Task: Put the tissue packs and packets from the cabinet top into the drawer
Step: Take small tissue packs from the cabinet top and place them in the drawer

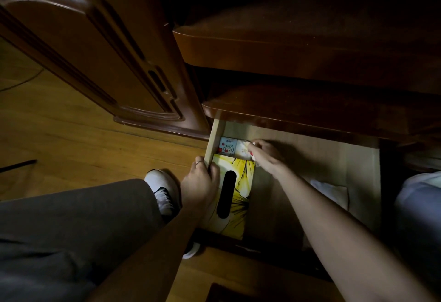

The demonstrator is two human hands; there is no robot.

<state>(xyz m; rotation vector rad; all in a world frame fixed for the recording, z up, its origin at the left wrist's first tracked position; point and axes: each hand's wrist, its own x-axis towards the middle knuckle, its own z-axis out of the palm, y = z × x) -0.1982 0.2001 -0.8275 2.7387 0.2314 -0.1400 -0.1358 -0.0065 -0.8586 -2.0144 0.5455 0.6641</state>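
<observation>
The open drawer [338, 158] of pale wood sits below the dark cabinet top [310, 46]. A yellow flowered tissue box [243, 189] with a dark oval slot lies along the drawer's left side. Behind it sit a small blue cartoon tissue pack [226, 145] and a pale packet [243, 150]. My left hand [202, 182] grips the drawer's left wall [213, 139] beside the box. My right hand [265, 156] reaches into the drawer with its fingers closed on the pale packet, next to the blue pack.
A white folded item [331, 192] lies at the drawer's right. A carved wooden panel [100, 51] stands to the left on the wooden floor [71, 149]. My grey trouser leg [71, 230] and white shoe [162, 187] are beside the drawer.
</observation>
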